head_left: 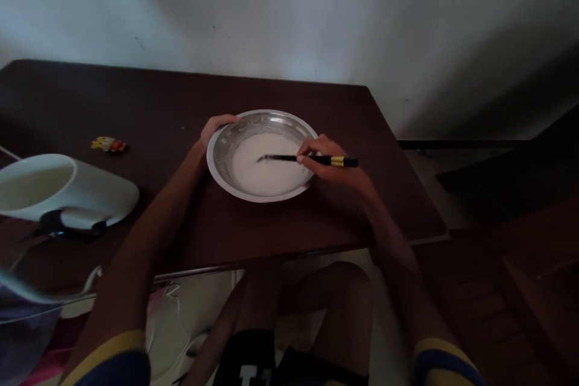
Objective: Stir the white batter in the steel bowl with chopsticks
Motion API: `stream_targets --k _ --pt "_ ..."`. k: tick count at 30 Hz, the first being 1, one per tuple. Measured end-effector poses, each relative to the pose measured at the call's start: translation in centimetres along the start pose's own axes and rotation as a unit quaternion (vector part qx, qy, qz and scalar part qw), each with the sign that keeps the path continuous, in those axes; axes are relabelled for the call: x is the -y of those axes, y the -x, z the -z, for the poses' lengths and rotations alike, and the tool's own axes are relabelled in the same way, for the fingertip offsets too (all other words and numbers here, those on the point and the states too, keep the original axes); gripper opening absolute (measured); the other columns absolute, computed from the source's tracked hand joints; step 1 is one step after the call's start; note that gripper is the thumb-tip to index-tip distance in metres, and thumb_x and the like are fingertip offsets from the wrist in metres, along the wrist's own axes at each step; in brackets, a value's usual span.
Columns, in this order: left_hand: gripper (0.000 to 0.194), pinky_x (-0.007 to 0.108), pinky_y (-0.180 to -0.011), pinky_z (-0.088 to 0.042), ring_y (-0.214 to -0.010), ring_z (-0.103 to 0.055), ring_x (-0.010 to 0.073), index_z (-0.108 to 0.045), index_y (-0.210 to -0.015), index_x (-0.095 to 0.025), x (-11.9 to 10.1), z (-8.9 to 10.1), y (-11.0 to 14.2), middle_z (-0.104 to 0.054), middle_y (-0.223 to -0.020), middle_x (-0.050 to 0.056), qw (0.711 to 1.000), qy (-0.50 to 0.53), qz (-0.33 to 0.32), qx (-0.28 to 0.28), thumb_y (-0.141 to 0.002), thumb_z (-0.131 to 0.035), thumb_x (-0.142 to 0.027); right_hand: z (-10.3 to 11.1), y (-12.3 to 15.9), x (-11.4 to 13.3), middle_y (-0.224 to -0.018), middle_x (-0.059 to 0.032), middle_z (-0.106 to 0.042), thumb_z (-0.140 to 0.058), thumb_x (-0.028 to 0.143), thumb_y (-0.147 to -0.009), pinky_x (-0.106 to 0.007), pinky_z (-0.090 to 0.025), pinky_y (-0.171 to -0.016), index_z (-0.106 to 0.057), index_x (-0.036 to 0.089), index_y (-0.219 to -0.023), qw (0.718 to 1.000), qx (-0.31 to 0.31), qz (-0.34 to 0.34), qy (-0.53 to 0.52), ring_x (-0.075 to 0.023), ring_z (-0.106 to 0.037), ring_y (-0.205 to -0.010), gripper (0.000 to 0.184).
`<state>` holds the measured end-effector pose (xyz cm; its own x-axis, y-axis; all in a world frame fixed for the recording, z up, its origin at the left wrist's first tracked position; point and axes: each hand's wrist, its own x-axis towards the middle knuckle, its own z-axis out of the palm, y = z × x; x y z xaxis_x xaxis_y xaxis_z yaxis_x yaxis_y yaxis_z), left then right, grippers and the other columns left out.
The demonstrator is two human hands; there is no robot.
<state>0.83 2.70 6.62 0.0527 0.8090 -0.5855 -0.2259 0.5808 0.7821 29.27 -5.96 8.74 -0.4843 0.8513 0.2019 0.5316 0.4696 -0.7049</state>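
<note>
A pale, shadowed wall [289, 18] runs along the back of the room, and a dark brown worktop [280, 232] stands against it. Its right edge slants down to a corner beyond the person's right forearm, and its front edge passes just above the person's knees. A metal bowl [261, 198] sits near the middle, between both hands, with dark wood between it and the front edge, a wider stretch behind it toward the wall, and more on the right before the side edge.

The left hand [218, 128] is curled round the far left of the rim, its fingertips over the lip. The right hand [329, 158] is closed on black chopsticks [326, 160] with gold bands, their lower end reaching into the whitish liquid [256, 172].

Off to the left are a small yellow, white and red figure [108, 144] and, nearer the front, an open white container [102, 187] with a dark handle, cut off at the side of my view.

The right hand hides part of the near-right rim. The chopstick tips blur at the liquid, so I can't tell how deep they go. Below the worktop, cables [178, 319] fade into dim clutter, hard to make out.
</note>
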Motion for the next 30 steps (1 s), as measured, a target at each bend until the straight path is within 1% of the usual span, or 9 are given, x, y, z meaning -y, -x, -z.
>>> stream_targets --k 2,5,10,12,18,22,24,26,30 --pt "0.041 0.029 -0.067 -0.055 -0.06 -0.061 0.0181 -0.077 -0.073 -0.016 0.1 0.1 -0.1 -0.073 -0.058 0.003 1.0 0.002 -0.001 0.008 -0.104 -0.055 -0.03 0.4 0.0 -0.6 -0.09 -0.0036 -0.072 -0.066 0.03 -0.098 -0.04 -0.047 -0.096 -0.067 0.025 -0.088 0.997 -0.061 -0.025 0.043 -0.0246 -0.063 -0.1 0.011" --pt "0.039 0.028 -0.061 -0.052 -0.057 -0.059 0.0176 -0.075 -0.071 -0.018 0.1 0.2 -0.2 -0.071 -0.055 0.002 1.0 -0.008 -0.001 0.007 -0.103 -0.057 -0.029 1.7 0.3 -1.1 -0.085 -0.0024 -0.071 -0.065 0.028 -0.096 -0.04 -0.046 -0.094 -0.065 0.025 -0.084 0.995 -0.081 -0.044 0.045 -0.0236 -0.061 -0.096 0.013" --pt "0.042 0.027 -0.055 -0.047 -0.049 -0.054 0.0163 -0.072 -0.066 -0.017 0.1 0.3 -0.6 -0.066 -0.051 0.002 1.0 -0.012 -0.027 0.01 -0.104 -0.055 -0.025 1.6 0.3 -0.3 -0.085 -0.0018 -0.072 -0.067 0.038 -0.098 -0.034 -0.049 -0.083 -0.069 0.022 -0.087 0.993 0.08 0.0 -0.084 -0.0188 -0.062 -0.087 0.019" --pt "0.04 0.028 -0.059 -0.048 -0.05 -0.055 0.0167 -0.074 -0.069 -0.017 0.1 0.4 -0.8 -0.067 -0.052 0.001 1.0 -0.013 -0.025 0.009 -0.103 -0.055 -0.025 1.0 0.1 -0.2 -0.089 -0.0026 -0.073 -0.067 0.039 -0.099 -0.034 -0.049 -0.084 -0.07 0.021 -0.089 0.992 0.092 0.003 -0.088 -0.019 -0.063 -0.089 0.02" --pt "0.033 0.03 -0.068 -0.054 -0.054 -0.061 0.0189 -0.082 -0.087 -0.013 0.1 0.4 -0.8 -0.071 -0.057 0.003 1.0 -0.006 -0.005 0.004 -0.103 -0.056 -0.027 2.3 0.3 -1.5 -0.085 -0.0026 -0.069 -0.067 0.03 -0.097 -0.04 -0.047 -0.091 -0.069 0.023 -0.085 0.995 -0.076 -0.054 0.032 -0.0234 -0.061 -0.096 0.013" --pt "0.039 0.028 -0.066 -0.053 -0.051 -0.058 0.0166 -0.078 -0.077 -0.013 0.1 0.2 -0.7 -0.067 -0.052 0.002 1.0 0.0 -0.006 -0.007 -0.105 -0.055 -0.024 3.1 0.7 -0.8 -0.082 -0.0017 -0.069 -0.07 0.034 -0.094 -0.036 -0.049 -0.085 -0.068 0.022 -0.082 0.998 0.023 -0.023 -0.056 -0.0207 -0.063 -0.088 0.017" --pt "0.039 0.028 -0.067 -0.053 -0.051 -0.057 0.016 -0.077 -0.076 -0.012 0.2 0.3 -0.9 -0.067 -0.052 0.002 1.0 0.001 -0.012 -0.002 -0.106 -0.054 -0.023 2.2 0.5 -0.3 -0.087 -0.0018 -0.072 -0.07 0.039 -0.096 -0.035 -0.05 -0.083 -0.069 0.022 -0.09 0.99 0.096 -0.001 -0.107 -0.0195 -0.066 -0.087 0.018" --pt "0.039 0.028 -0.068 -0.052 -0.052 -0.058 0.0162 -0.077 -0.076 -0.013 0.2 0.5 -1.2 -0.067 -0.053 0.002 1.0 0.002 -0.021 0.016 -0.106 -0.054 -0.023 1.0 0.3 0.0 -0.09 -0.0021 -0.074 -0.066 0.04 -0.099 -0.035 -0.051 -0.083 -0.069 0.022 -0.093 0.987 0.116 0.01 -0.112 -0.0191 -0.067 -0.087 0.019" --pt "0.042 0.029 -0.066 -0.052 -0.052 -0.059 0.017 -0.074 -0.072 -0.013 0.2 0.7 -1.5 -0.068 -0.054 0.004 0.999 -0.01 -0.023 0.032 -0.107 -0.053 -0.025 0.9 0.2 -0.7 -0.086 -0.0026 -0.073 -0.065 0.035 -0.1 -0.038 -0.049 -0.091 -0.068 0.024 -0.085 0.999 -0.03 -0.022 -0.004 -0.0222 -0.065 -0.094 0.02"
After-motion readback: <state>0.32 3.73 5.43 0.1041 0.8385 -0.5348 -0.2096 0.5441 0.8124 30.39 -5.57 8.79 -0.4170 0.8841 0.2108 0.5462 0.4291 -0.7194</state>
